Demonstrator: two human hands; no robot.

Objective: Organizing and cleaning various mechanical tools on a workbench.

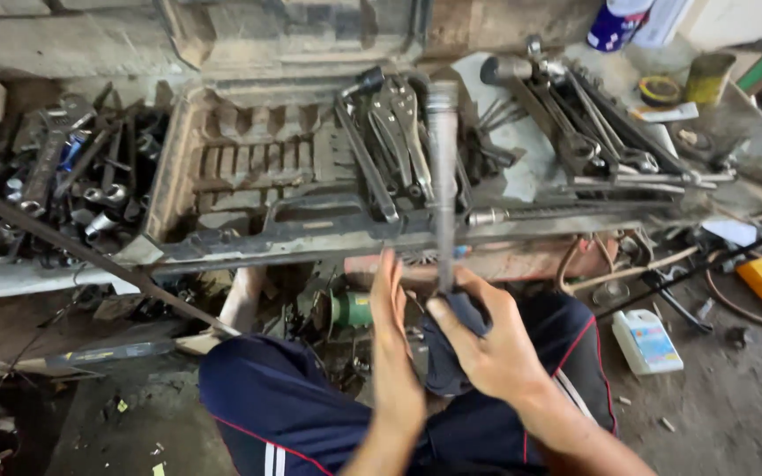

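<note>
1. Open tool case (222, 167), grey and grimy, spread across the workbench ahead; ribbed tray mostly bare on its near-left part, locking pliers (399, 132) and wrenches heaped at its right end.
2. More loose wrenches (610, 141) piled further right; sockets and spanners (72, 176) jumbled at far left.
3. White plastic jug (648, 342) on the floor at right, well apart from the hands.
4. Long metal socket wrench (442, 176) held upright over the lap, between the knees and the case front. Long axis near vertical in the picture, socket end up and away, dark handle end down toward the body.
5. Right hand (487, 353) wrapped round the handle end, fingers curled and closed tight about it.
6. Left hand (396, 353) just beside the shaft, flat and edge-on, fingers straight and pressed together; contact with the tool not clear.
7. Progress, as a judgement: tool already out of the case and in hand, not yet set against any work; nothing fitted or turned so far as shown.
</note>
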